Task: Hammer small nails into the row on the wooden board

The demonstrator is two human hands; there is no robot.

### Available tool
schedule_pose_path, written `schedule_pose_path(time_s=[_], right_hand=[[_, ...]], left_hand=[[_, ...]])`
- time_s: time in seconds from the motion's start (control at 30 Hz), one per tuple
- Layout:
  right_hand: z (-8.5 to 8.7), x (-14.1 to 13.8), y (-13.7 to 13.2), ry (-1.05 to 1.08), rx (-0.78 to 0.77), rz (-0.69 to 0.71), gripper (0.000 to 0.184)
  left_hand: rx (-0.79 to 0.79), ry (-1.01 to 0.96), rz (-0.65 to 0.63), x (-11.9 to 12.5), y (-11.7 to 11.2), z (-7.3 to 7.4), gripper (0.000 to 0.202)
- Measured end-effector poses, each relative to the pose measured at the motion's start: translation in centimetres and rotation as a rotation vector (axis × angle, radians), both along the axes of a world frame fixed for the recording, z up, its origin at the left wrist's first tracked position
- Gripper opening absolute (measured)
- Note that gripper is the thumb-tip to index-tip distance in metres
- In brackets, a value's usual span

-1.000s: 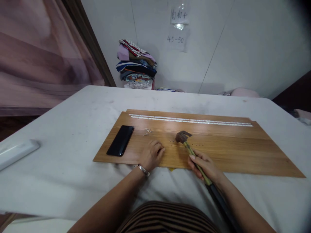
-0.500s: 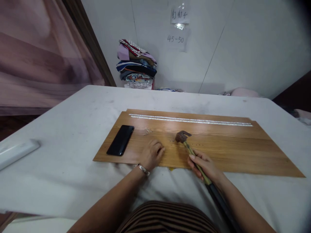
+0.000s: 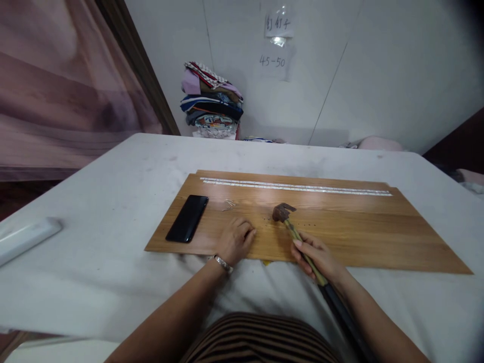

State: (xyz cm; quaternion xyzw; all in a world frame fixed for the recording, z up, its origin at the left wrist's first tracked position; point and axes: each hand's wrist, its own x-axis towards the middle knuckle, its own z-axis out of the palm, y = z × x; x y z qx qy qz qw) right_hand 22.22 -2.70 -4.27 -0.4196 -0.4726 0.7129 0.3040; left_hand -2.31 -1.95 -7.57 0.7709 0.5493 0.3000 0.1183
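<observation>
My right hand (image 3: 315, 256) is closed around the handle of a claw hammer (image 3: 289, 222), on its yellowish part below the rusty head. The black lower grip runs back beneath my forearm. The head is over the wooden board (image 3: 363, 227), beside a row of small dark dots or nail heads (image 3: 304, 225); I cannot tell whether it touches the wood. Resting on the board to the left, my left hand (image 3: 236, 239) has its fingers curled in, and nothing shows in them. Several loose nails (image 3: 229, 204) lie just beyond it.
A black phone (image 3: 187, 219) lies on the board's left end. Two white measuring strips (image 3: 295, 187) run along its far side. The board rests on a white-covered table (image 3: 94, 201). Folded clothes (image 3: 214, 101) are stacked by the wall, and a white roll-like object (image 3: 30, 237) lies left.
</observation>
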Motion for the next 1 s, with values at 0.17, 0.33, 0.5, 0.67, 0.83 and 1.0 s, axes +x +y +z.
schedule_pose_path(time_s=[0.17, 0.33, 0.5, 0.67, 0.83, 1.0], right_hand=[[0.0, -0.1, 0.1, -0.012, 0.009, 0.013, 0.035], [0.4, 0.0, 0.0, -0.013, -0.004, -0.001, 0.036], [0.4, 0.0, 0.1, -0.001, -0.011, -0.022, 0.035], [0.1, -0.1, 0.2, 0.010, -0.003, 0.006, 0.036], [0.4, -0.2, 0.4, 0.001, 0.017, 0.016, 0.038], [1.2, 0.2, 0.9, 0.059, 0.003, -0.023, 0.032]], left_hand=[[-0.002, 0.000, -0.011, 0.0, 0.0, -0.1, 0.022], [0.009, 0.001, -0.008, 0.0, 0.1, -0.4, 0.023], [0.006, -0.008, 0.000, 0.0, 0.1, -0.4, 0.022], [0.026, -0.020, 0.003, -0.1, 0.3, -0.7, 0.021], [0.036, -0.049, 0.019, -0.2, 0.4, -0.7, 0.019], [-0.041, -0.204, 0.043, 0.7, -0.2, 1.7, 0.017]])
